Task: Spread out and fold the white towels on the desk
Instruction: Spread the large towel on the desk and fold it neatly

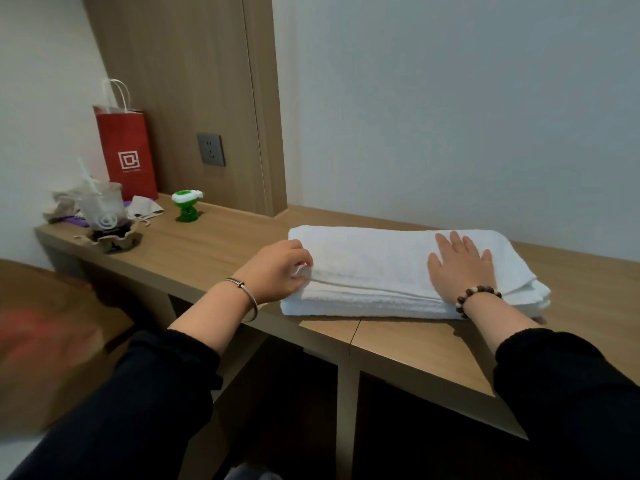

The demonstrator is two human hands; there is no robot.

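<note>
A white towel [374, 268] lies folded in several layers on the wooden desk [214, 247], long side towards me. My left hand [280, 271] is at its left end, fingers curled and pinching the edge of an upper layer. On the right half of the towel my right hand [460, 268] lies flat, palm down with fingers spread. Whether the stack is one towel or more I cannot tell.
At the desk's far left stand a red paper bag [126, 150], a plastic cup with a straw [102, 206], crumpled paper [143, 206] and a small green figure [186, 205]. A wall socket [211, 149] sits on the wood panel. Open shelves lie under the desk.
</note>
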